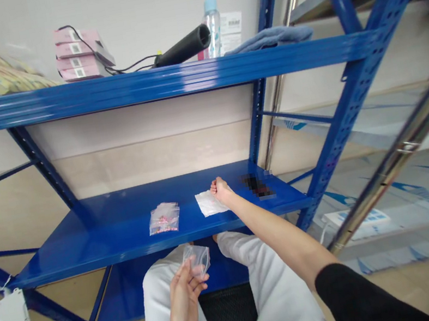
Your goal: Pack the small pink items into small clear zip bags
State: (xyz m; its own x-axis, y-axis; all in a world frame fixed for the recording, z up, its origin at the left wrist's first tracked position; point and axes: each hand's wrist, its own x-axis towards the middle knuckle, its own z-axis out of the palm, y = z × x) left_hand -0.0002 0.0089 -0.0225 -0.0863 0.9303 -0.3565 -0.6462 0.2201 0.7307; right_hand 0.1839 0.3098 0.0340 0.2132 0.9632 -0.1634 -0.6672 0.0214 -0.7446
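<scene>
Head view: clear bag (199,261) in left hand (185,293).

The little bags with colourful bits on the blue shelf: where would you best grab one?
Probably by the far edge of the top bag, pinched between thumb and finger, reaching in from the shelf's open front and from above. The bag lies flat, and its bits sit toward the near side, leaving the far end looking thinner.

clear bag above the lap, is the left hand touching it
Touching. The head view shows the left hand holding the clear bag between thumb and fingers, the rest sticking out past them.
</scene>
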